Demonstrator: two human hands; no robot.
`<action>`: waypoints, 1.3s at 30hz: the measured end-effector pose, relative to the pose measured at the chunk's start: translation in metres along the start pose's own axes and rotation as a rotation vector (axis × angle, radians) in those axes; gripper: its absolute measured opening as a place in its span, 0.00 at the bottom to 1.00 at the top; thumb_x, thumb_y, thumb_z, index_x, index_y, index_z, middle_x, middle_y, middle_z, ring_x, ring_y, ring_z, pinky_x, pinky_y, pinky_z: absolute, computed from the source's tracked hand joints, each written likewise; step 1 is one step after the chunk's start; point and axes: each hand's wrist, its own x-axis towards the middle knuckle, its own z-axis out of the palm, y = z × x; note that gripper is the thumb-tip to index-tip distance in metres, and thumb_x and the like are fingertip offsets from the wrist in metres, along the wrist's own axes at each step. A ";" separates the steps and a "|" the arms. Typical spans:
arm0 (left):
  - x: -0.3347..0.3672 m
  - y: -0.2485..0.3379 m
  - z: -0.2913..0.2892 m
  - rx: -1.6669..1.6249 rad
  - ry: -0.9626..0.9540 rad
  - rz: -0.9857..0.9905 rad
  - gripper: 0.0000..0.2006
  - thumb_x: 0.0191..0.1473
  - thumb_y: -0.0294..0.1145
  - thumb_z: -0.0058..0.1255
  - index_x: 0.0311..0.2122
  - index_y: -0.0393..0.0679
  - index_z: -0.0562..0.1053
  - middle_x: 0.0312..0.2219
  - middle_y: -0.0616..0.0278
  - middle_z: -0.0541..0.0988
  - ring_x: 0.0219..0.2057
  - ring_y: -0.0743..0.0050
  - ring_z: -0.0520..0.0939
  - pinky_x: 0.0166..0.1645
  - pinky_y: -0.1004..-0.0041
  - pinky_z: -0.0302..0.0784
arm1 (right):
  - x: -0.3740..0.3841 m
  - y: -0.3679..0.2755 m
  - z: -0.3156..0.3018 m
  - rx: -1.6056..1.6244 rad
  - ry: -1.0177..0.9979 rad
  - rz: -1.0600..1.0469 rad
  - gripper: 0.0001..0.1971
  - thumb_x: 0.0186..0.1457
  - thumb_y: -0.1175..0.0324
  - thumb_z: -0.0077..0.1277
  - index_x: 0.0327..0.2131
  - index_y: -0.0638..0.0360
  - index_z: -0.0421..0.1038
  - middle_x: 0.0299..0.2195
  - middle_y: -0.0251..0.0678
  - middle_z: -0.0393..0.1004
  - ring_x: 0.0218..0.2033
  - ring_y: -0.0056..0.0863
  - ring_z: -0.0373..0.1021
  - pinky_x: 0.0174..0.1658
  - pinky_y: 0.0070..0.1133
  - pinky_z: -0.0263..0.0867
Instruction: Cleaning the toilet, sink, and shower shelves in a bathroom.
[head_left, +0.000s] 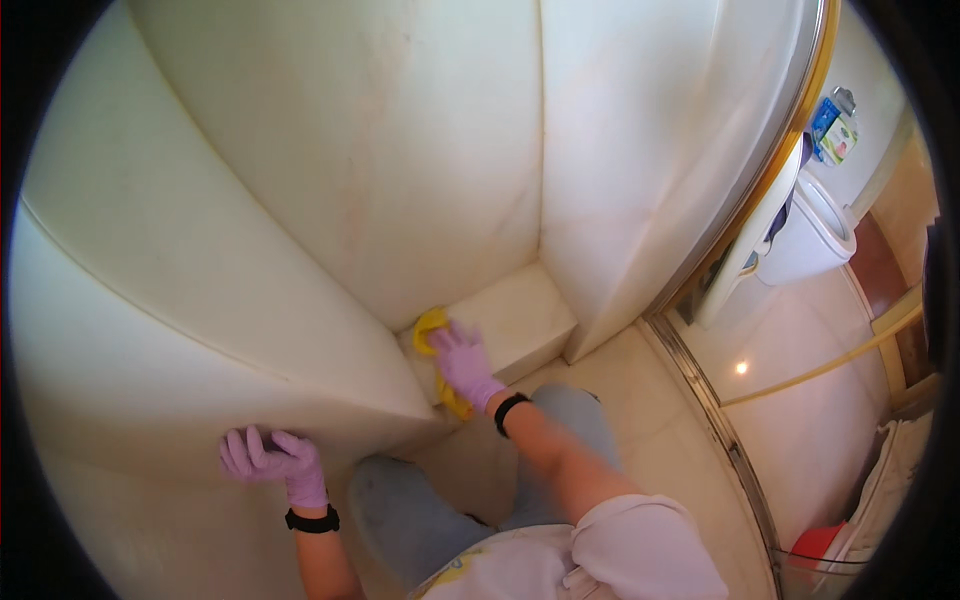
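Observation:
My right hand [463,362], in a lilac rubber glove, presses a yellow cloth [432,325] against the left end of a low pale marble ledge [520,315]. Part of the cloth hangs down over the ledge's front, and the fingers are slightly blurred. My left hand [272,464], gloved the same way, is by the lower part of the left marble wall [200,300]. Its fingers are curled in and no object shows in them. Whether it touches the wall I cannot tell. Black bands circle both wrists.
Pale marble panels rise behind the ledge. My bent knees [410,510] are close in front of it. On the right a metal floor track [710,415] curves along a gold-edged glass enclosure. Beyond it are a white toilet [810,235], a wall-hung pack [835,135] and a red object [815,545].

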 end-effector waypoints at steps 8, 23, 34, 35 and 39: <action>0.005 0.008 0.007 0.018 0.078 0.016 0.12 0.52 0.34 0.37 0.41 0.43 0.63 0.40 0.55 0.65 0.36 0.51 0.68 0.37 0.54 0.63 | 0.000 0.145 -0.021 -0.361 0.189 0.555 0.23 0.56 0.60 0.38 0.55 0.54 0.60 0.59 0.34 0.55 0.60 0.37 0.50 0.60 0.35 0.47; -0.013 -0.005 0.009 -0.011 0.066 0.000 0.15 0.57 0.38 0.37 0.45 0.39 0.64 0.44 0.47 0.69 0.43 0.46 0.70 0.46 0.51 0.62 | -0.072 0.054 -0.406 1.455 1.188 0.068 0.22 0.63 0.53 0.29 0.51 0.55 0.60 0.45 0.35 0.67 0.44 0.32 0.67 0.47 0.31 0.65; -0.011 -0.001 0.014 -0.059 0.091 -0.021 0.16 0.56 0.35 0.38 0.46 0.37 0.64 0.45 0.44 0.68 0.45 0.47 0.68 0.48 0.53 0.63 | 0.037 0.144 -0.365 0.620 1.388 0.039 0.21 0.59 0.68 0.33 0.54 0.70 0.56 0.59 0.50 0.49 0.62 0.42 0.44 0.63 0.29 0.40; -0.012 -0.003 0.015 -0.056 0.091 -0.015 0.16 0.56 0.35 0.38 0.46 0.37 0.64 0.45 0.44 0.68 0.45 0.47 0.68 0.48 0.53 0.63 | 0.030 0.150 -0.336 0.658 1.417 0.117 0.23 0.59 0.68 0.31 0.56 0.70 0.52 0.61 0.48 0.46 0.63 0.39 0.41 0.63 0.28 0.36; -0.009 0.002 0.015 -0.008 0.122 -0.016 0.15 0.56 0.34 0.37 0.46 0.35 0.63 0.46 0.45 0.66 0.44 0.48 0.68 0.48 0.53 0.63 | -0.019 0.225 -0.147 0.959 1.422 0.560 0.27 0.62 0.59 0.29 0.60 0.64 0.44 0.61 0.40 0.45 0.62 0.31 0.41 0.62 0.24 0.36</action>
